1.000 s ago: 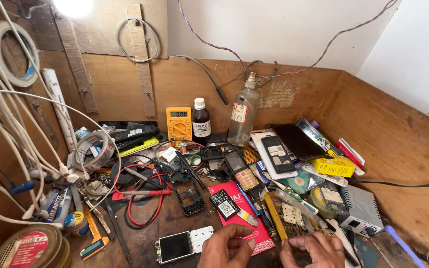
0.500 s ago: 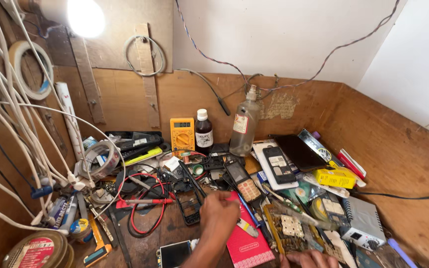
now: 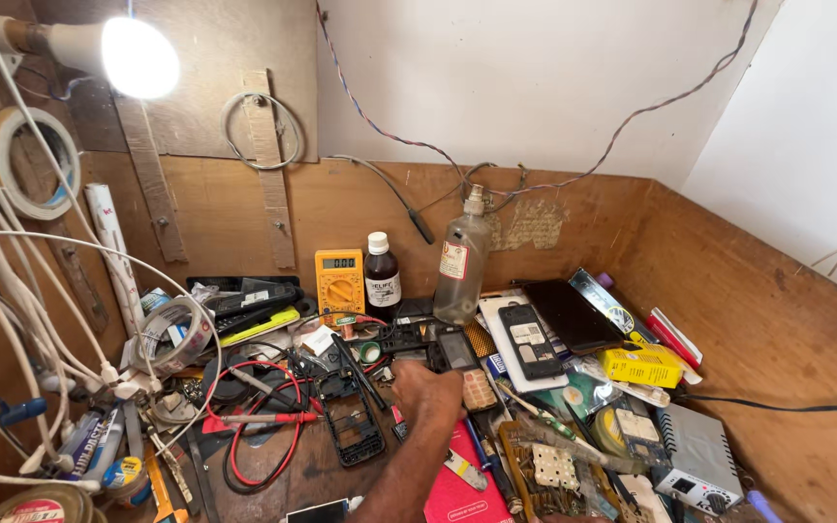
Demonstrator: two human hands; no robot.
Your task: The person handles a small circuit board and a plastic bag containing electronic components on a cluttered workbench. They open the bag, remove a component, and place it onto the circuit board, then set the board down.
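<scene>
A second earlier both my hands had hovered at the near edge of the bench over a small phone; by now my left hand (image 3: pixel 430 387) had stretched toward the middle of the clutter, so the work had shifted to the dark phone (image 3: pixel 457 349) there. My arm ran up from the near edge, fingers curled down onto the phone's lower end. Whether they gripped it I could not tell. My right hand was barely visible.

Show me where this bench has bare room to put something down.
Little is bare. One small wood patch lies between the red test lead loop and the black phone frame, beside the left hand. Bare wood also runs along the right edge, past the grey box. The middle, from the yellow multimeter forward, is packed.
</scene>
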